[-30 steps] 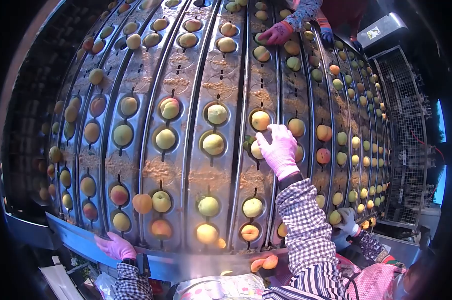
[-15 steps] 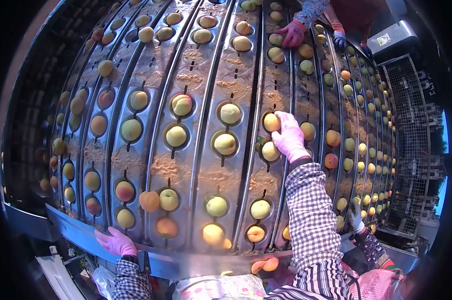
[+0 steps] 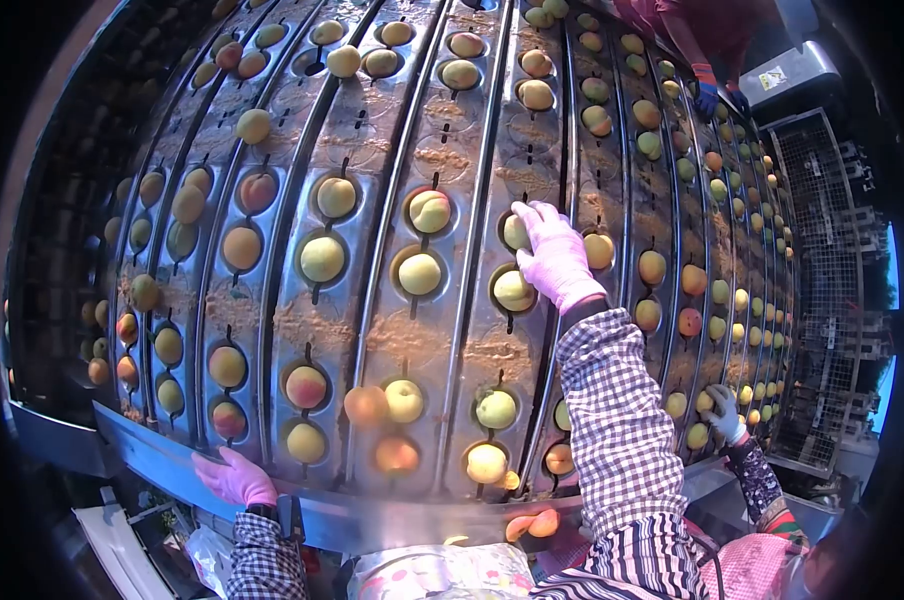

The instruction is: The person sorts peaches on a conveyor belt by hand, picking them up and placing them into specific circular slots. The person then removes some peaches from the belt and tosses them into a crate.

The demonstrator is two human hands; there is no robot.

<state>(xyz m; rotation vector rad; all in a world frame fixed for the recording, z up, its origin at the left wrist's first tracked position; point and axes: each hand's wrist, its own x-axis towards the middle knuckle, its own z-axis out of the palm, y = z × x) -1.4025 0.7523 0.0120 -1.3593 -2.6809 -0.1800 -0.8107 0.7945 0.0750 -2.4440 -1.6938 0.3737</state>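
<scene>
Over on the left, the left hand (image 3: 237,478), in a pink knit glove, lies open with fingers spread on the smooth metal rail (image 3: 352,520). Just beyond it, the shiny dimpled trays (image 3: 289,275) have slid rightward in the last half second, so a different pair of round fruits now sits by the right hand (image 3: 554,258). Its fingers curl over the upper peach (image 3: 515,232); whether they grip it, I can't tell. The matte, pale yellow-green lower peach (image 3: 513,290) rests below the thumb in its round hollow, with rough tan residue (image 3: 497,352) beneath. Well right, a co-worker's grey-gloved hand (image 3: 727,415) reaches among more fruit.
</scene>
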